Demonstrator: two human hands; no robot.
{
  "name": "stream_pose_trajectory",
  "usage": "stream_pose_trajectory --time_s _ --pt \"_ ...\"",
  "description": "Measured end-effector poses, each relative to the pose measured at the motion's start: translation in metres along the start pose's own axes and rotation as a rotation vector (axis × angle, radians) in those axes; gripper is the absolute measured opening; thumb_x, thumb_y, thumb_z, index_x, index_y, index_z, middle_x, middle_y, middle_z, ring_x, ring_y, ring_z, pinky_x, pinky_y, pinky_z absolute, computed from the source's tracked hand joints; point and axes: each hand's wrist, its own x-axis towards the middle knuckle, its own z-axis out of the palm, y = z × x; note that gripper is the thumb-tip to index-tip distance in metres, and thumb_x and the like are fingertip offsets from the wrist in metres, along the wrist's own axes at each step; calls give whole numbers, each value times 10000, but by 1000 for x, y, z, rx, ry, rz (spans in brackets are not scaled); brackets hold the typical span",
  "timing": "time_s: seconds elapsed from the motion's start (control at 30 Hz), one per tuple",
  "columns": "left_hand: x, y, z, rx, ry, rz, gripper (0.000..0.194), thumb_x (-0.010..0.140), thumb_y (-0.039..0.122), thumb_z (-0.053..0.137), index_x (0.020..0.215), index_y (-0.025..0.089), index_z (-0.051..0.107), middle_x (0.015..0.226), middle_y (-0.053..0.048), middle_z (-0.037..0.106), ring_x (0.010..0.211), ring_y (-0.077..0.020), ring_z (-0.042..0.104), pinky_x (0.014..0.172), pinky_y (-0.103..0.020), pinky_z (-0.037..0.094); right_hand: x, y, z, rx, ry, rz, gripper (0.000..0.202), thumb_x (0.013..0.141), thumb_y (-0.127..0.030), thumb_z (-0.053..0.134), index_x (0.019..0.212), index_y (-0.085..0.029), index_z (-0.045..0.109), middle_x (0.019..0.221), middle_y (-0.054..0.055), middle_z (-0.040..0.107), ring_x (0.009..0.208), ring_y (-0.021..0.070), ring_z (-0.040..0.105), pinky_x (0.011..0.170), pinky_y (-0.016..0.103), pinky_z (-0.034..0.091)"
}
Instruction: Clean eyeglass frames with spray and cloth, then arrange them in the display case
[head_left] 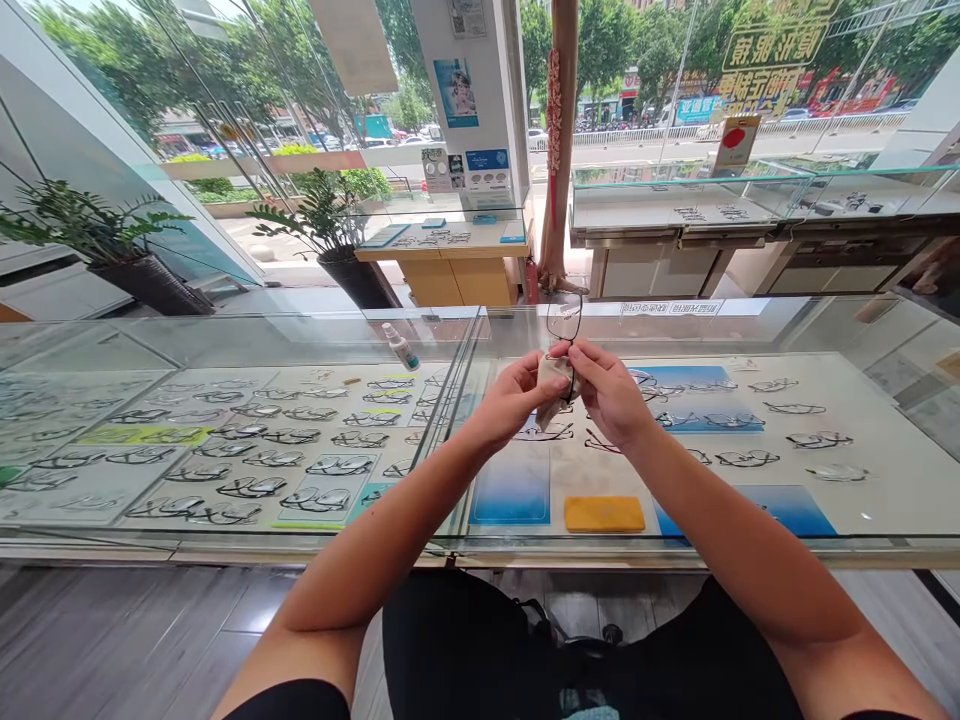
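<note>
Dark-rimmed glasses (564,318) are held up over the glass counter, one lens pointing away from me. My left hand (517,398) pinches a pale cloth (552,382) around the nearer part of the glasses. Close beside it, my right hand (609,392) has its thumb and fingers closed on the frame near the middle. The cloth and fingers hide the nearer lens. Below the hands, under the glass, lies a folded yellow cloth (604,514).
A small spray bottle (401,347) stands on the counter to the left. Rows of glasses (255,487) lie inside the glass display case (465,400). Behind are potted plants (360,270), a wooden post (559,150) and more display cases (675,205).
</note>
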Motion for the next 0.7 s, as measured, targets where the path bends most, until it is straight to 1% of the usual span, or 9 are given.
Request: stream_pose_trajectory --time_s 0.07,0.13,0.23,0.3,0.4,0.5,0.63,0.7 --pt "0 1 1 6 -5 5 573 842 539 999 1275 226 792 944 -22 713 813 -138 635 701 -251 494 1 1 0 6 2 -8 391 819 -658 921 921 -286 857 1025 23 691 898 184 581 811 321 516" --pt "-1 1 2 6 -3 15 588 854 550 989 1298 232 771 941 -16 700 815 -135 627 692 -245 486 1 2 0 14 -2 -4 398 811 -671 929 925 -295 865 1033 23 707 935 193 600 864 330 527" --pt "0 1 2 10 6 35 556 873 549 976 1244 208 740 966 -21 702 808 -130 621 683 -244 486 2 2 -1 -11 13 -14 409 808 -685 927 940 -302 866 1115 29 741 1010 215 631 940 354 542" --pt "0 0 2 25 -6 34 535 892 553 959 1203 196 710 910 -9 683 742 -120 598 648 -246 472 3 2 -2 -38 28 -29 427 810 -694 918 958 -298 865 1189 35 750 1049 225 638 953 361 547" --pt "0 1 1 58 -34 20 539 911 573 935 1202 193 687 825 11 652 680 -113 575 625 -246 453 4 3 -3 -40 33 -20 451 805 -702 917 974 -287 864 1210 39 750 1030 218 634 885 345 541" --pt "-1 3 -1 71 -57 -3 549 898 575 943 1199 177 715 837 -2 660 694 -112 570 634 -249 444 4 3 -2 -16 37 -7 459 779 -697 943 950 -278 865 1158 35 738 970 198 615 818 324 519" --pt "0 4 -4 58 -76 -49 515 830 547 993 1049 151 747 830 -19 660 696 -119 564 635 -267 435 4 4 -2 3 20 25 483 766 -710 950 947 -272 861 1015 24 707 874 179 578 754 316 493" --pt "0 3 -6 38 -72 -80 506 810 533 1005 1018 149 750 833 -27 672 696 -124 572 633 -270 430 4 4 -3 12 5 48 496 768 -718 944 973 -275 857 983 23 702 839 179 569 708 317 480"
